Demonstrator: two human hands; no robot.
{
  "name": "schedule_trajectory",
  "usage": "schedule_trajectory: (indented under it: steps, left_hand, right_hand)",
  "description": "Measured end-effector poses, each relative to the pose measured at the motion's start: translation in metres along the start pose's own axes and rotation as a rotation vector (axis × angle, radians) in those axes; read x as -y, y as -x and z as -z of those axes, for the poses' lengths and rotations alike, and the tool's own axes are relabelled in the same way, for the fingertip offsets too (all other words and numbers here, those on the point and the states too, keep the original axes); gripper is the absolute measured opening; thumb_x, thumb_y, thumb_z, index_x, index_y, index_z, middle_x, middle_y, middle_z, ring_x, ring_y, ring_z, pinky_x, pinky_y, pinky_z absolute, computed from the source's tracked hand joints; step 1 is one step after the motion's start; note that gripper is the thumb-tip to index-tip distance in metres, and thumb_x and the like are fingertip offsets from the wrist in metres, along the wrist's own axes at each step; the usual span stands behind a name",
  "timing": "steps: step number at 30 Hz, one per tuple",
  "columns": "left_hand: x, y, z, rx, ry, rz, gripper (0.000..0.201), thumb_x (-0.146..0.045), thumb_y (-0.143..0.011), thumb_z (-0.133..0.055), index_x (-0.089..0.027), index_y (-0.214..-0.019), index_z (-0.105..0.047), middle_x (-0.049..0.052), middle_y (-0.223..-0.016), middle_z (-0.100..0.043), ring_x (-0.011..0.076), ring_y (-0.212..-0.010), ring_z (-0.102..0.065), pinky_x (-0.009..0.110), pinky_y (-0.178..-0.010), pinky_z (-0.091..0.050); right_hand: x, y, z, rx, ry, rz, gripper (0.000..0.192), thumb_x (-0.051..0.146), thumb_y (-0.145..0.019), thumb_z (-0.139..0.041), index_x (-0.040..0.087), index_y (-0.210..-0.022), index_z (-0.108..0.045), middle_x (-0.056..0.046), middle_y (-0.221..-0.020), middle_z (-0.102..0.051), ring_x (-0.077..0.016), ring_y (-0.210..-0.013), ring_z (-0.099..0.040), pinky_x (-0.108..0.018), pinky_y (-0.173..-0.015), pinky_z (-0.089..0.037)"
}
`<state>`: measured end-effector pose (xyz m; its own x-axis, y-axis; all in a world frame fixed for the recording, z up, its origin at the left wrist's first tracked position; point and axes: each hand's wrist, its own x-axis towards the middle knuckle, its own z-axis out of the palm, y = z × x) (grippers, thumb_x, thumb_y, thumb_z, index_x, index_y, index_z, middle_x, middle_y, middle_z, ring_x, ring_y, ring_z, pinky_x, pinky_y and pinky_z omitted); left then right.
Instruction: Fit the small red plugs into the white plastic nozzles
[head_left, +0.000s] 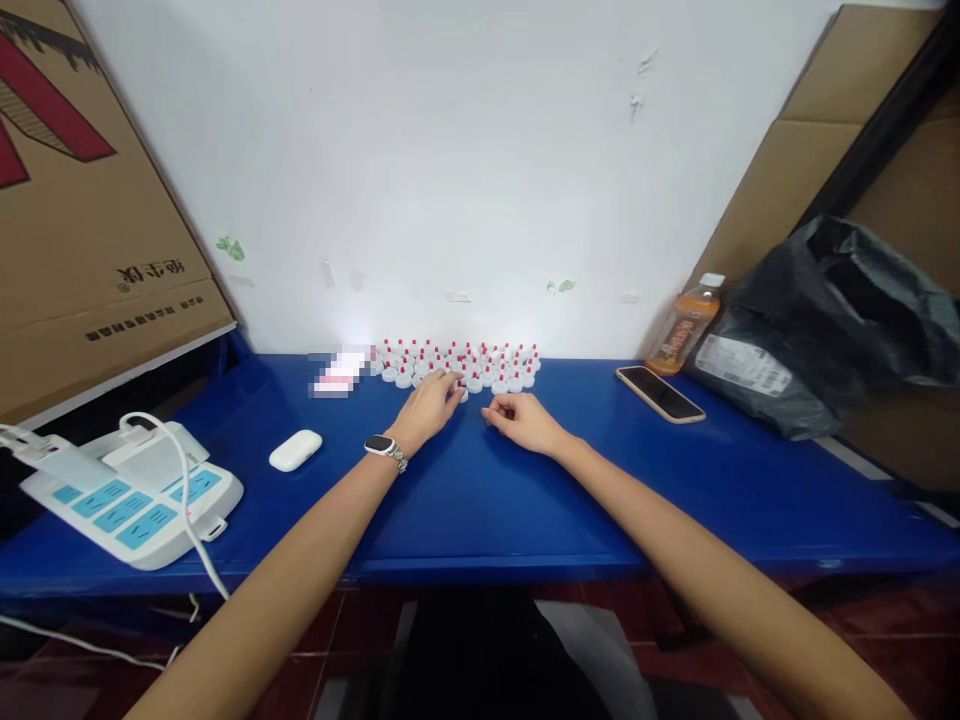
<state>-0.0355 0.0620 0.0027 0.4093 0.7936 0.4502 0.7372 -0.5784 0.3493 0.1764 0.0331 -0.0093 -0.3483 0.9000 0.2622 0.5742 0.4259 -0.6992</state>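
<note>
A group of several small round white caps with red tips (489, 378) stands on the blue table against the wall. My left hand (429, 408) is at the front edge of the group. Its thumb and fingers close around one white cap with a red tip (463, 396), low over the tabletop. A short way to the right, my right hand (523, 420) is held just in front of the caps. Its fingers are curled and pressed together, and whatever may be between them is hidden.
On the blue table (480, 520), a white earbud case (295, 451) and a power strip (142, 505) with cables lie left. A phone (660, 394), an orange drink bottle (682, 325) and a dark plastic bag (810, 320) are right. Cardboard (97, 220) leans at the left.
</note>
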Motion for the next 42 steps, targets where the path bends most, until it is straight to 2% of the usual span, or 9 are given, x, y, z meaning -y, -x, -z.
schedule_trajectory:
  steps: [7,13,18,23,29,33,38,40,42]
  left_hand:
    - [-0.007,0.004,0.001,-0.001,0.172,-0.004,0.021,-0.028,-0.097,-0.048,-0.017,-0.094,-0.066,0.006,-0.084,-0.067,0.0193,-0.078,-0.062,0.033,-0.076,-0.049]
    - [-0.025,0.014,0.004,0.01,0.56,0.043,0.022,-0.036,-0.094,-0.057,-0.017,-0.095,-0.067,0.004,-0.084,-0.071,0.0163,-0.076,-0.064,0.029,-0.073,-0.051]
    - [-0.033,0.016,0.0,0.073,0.775,-0.016,0.026,-0.041,-0.097,-0.053,-0.017,-0.1,-0.063,0.006,-0.088,-0.072,0.0172,-0.08,-0.067,0.03,-0.077,-0.053]
    - [-0.038,0.019,0.006,0.072,0.525,-0.152,0.028,-0.042,-0.103,-0.042,-0.019,-0.096,-0.056,0.004,-0.087,-0.066,0.0163,-0.079,-0.061,0.03,-0.076,-0.048]
    - [-0.04,0.022,0.006,0.09,0.2,-0.277,0.031,-0.037,-0.107,-0.025,-0.02,-0.095,-0.048,0.005,-0.09,-0.06,0.0178,-0.077,-0.056,0.032,-0.073,-0.044]
    - [-0.039,0.022,0.001,0.048,0.139,-0.275,0.034,-0.037,-0.108,-0.022,-0.02,-0.096,-0.049,0.004,-0.086,-0.06,0.0174,-0.074,-0.056,0.03,-0.07,-0.043]
    - [-0.036,0.021,-0.002,0.025,-0.018,-0.342,0.034,-0.037,-0.107,-0.025,-0.019,-0.096,-0.051,0.006,-0.088,-0.061,0.0192,-0.079,-0.056,0.031,-0.072,-0.043]
    - [-0.036,0.021,-0.004,0.026,0.025,-0.34,0.034,-0.037,-0.107,-0.026,-0.019,-0.093,-0.051,0.006,-0.087,-0.06,0.0187,-0.079,-0.056,0.03,-0.072,-0.042]
    - [-0.038,0.021,-0.008,0.017,0.168,-0.276,0.036,-0.039,-0.107,-0.027,-0.019,-0.088,-0.05,0.004,-0.082,-0.059,0.0167,-0.074,-0.054,0.029,-0.07,-0.041]
  right_hand:
    - [0.004,0.001,0.001,-0.005,-0.003,-0.02,0.038,0.05,-0.093,-0.055,0.019,-0.073,-0.062,0.001,-0.06,-0.06,-0.0129,-0.055,-0.051,-0.026,-0.057,-0.037]
    - [0.018,0.006,0.0,-0.113,-0.103,-0.029,0.049,0.061,-0.102,-0.029,0.023,-0.111,-0.058,0.001,-0.075,-0.066,-0.0154,-0.067,-0.059,-0.028,-0.069,-0.043]
    - [0.018,0.005,-0.01,-0.055,-0.229,-0.026,0.062,0.071,-0.098,-0.028,0.02,-0.075,-0.055,-0.001,-0.065,-0.058,-0.0155,-0.061,-0.053,-0.029,-0.063,-0.041]
    - [0.02,0.002,-0.018,-0.013,-0.587,-0.109,0.065,0.076,-0.092,-0.035,0.022,-0.059,-0.045,0.003,-0.049,-0.034,-0.0118,-0.046,-0.032,-0.028,-0.049,-0.028]
    - [0.036,0.004,-0.021,-0.001,-1.01,-0.172,0.055,0.069,-0.083,-0.06,0.021,-0.063,-0.044,0.006,-0.054,-0.033,-0.0082,-0.048,-0.026,-0.023,-0.044,-0.025]
    - [0.046,0.006,-0.024,-0.078,-1.129,-0.255,0.045,0.057,-0.079,-0.071,0.02,-0.067,-0.047,0.008,-0.052,-0.034,-0.0056,-0.045,-0.021,-0.019,-0.04,-0.019]
    - [0.049,0.008,-0.026,-0.032,-1.317,-0.43,0.035,0.04,-0.087,-0.059,0.022,-0.064,-0.039,0.01,-0.045,-0.028,-0.0052,-0.041,-0.017,-0.019,-0.041,-0.021]
    - [0.047,0.007,-0.027,-0.037,-1.289,-0.415,0.032,0.038,-0.087,-0.056,0.022,-0.066,-0.039,0.01,-0.046,-0.028,-0.0054,-0.04,-0.018,-0.019,-0.042,-0.023]
    - [0.044,0.004,-0.03,-0.145,-1.174,-0.341,0.03,0.041,-0.088,-0.055,0.022,-0.07,-0.041,0.009,-0.05,-0.033,-0.0062,-0.042,-0.023,-0.02,-0.042,-0.022]
